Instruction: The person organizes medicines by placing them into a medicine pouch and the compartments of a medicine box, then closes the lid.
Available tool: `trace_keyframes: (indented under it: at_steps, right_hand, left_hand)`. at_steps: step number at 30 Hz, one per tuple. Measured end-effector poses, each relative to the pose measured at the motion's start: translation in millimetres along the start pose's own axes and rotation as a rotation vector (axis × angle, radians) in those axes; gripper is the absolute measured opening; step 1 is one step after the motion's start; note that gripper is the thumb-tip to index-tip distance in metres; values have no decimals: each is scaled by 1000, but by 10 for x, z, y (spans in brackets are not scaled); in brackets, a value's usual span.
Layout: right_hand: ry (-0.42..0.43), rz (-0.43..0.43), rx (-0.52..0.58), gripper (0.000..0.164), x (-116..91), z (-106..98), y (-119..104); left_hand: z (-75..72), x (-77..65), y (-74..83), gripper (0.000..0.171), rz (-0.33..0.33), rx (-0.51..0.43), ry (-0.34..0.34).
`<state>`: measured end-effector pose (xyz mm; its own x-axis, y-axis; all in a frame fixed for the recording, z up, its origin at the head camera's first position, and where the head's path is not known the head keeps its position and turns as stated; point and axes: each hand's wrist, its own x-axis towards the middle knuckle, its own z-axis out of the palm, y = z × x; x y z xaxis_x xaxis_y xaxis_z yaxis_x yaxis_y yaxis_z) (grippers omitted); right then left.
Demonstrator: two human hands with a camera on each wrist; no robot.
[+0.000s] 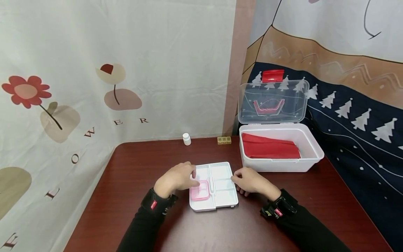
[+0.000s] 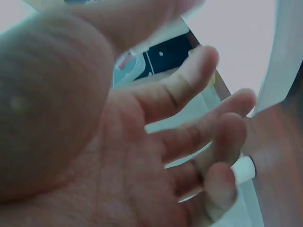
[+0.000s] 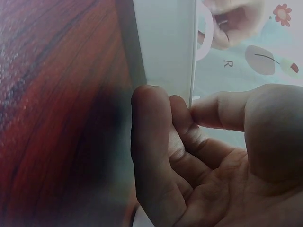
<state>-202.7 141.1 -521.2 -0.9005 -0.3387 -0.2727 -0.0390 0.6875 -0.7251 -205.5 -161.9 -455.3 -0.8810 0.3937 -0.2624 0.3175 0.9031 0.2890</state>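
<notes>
A white case with several compartments (image 1: 224,184) lies on the table. In its left half sits a small pink-rimmed box (image 1: 204,198). My left hand (image 1: 178,177) is over the case's left edge, thumb at the pink box; I cannot tell whether it touches. In the left wrist view this hand's fingers are spread and loosely bent, with nothing in the palm. My right hand (image 1: 253,182) pinches the case's right edge between thumb and curled fingers. The right wrist view shows that grip on the white case (image 3: 168,45) up close, and a pale curved piece (image 3: 207,33) rising beyond it.
A white bin (image 1: 274,165) holding red cloth (image 1: 269,147) stands at the back right, its clear lid (image 1: 270,94) raised. Along the far edge are a white bottle (image 1: 186,139) and a small yellow compartment box (image 1: 224,140). Curtains hang behind the table.
</notes>
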Motion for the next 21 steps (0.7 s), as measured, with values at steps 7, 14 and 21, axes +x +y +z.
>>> trace_keyframes:
  at_steps: [7,14,21]
  right_hand:
    - [0,4,5,36,1,4,-5]
    - [-1,17,-5,36,-19,29,-52]
    - [10,30,-4,35,-45,39,-36]
  left_hand:
    - [8,153,-193,30,-50,-58,294]
    - [-8,336,-376,47,-118,-222,511]
    - [-115,728,-542,58,-139,-261,585]
